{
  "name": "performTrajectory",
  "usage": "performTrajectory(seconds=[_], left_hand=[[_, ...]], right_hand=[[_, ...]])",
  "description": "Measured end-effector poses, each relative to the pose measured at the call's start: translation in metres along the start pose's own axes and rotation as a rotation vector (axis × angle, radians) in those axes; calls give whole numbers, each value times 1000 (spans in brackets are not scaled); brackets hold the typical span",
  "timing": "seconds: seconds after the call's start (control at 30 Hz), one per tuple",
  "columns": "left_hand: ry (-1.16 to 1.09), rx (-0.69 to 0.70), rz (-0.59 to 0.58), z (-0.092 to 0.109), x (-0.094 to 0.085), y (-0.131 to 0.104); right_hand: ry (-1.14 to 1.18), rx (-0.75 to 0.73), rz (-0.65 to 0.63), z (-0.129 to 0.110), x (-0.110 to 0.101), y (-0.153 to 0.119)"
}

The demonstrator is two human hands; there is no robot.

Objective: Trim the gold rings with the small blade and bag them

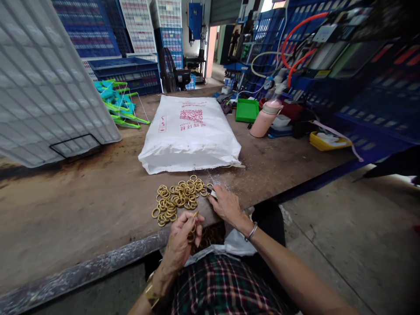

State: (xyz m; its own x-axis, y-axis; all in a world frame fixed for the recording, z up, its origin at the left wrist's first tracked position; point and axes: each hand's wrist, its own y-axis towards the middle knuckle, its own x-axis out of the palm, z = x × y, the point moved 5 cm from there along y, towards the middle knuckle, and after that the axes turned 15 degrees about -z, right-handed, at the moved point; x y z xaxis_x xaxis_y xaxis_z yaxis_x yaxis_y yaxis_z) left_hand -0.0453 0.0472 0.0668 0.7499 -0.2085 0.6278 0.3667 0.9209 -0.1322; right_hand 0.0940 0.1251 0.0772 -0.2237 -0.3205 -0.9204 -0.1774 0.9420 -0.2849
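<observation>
Several brass-coloured rings (179, 194) lie in a loose pile on the table, between my two hands and the white sack. My left hand (183, 236) is closed around a few rings (192, 234), one of them pinched up at the fingertips, at the table's front edge. At the right end of the pile, my right hand (227, 204) grips a small tool with a dark tip and a pale body (211, 191). Its tip is beside the outermost rings; whether it touches them I cannot tell. More rings (210, 236) sit below the edge, over my lap, partly hidden by my left hand.
Behind the pile lies a white sack (193, 131) with red print. A large white crate (55, 87) leans at the left, near green and teal pieces (121, 105). Farther right stand a green tray (247, 110), a pink bottle (265, 119) and a yellow container (328, 142).
</observation>
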Motion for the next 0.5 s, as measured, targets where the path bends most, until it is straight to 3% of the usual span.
performTrajectory(seconds=[0.13,0.33,0.5], left_hand=[[-78,-33,23,1,0,1],[-380,-186,78,-12,-5,1],[-370,-249,117,-20,-1,1]], right_hand=[[-28,-8,-12,-2,1,-1],[-15,-19,3,0,2,0],[99,-153,25,4,9,-3]])
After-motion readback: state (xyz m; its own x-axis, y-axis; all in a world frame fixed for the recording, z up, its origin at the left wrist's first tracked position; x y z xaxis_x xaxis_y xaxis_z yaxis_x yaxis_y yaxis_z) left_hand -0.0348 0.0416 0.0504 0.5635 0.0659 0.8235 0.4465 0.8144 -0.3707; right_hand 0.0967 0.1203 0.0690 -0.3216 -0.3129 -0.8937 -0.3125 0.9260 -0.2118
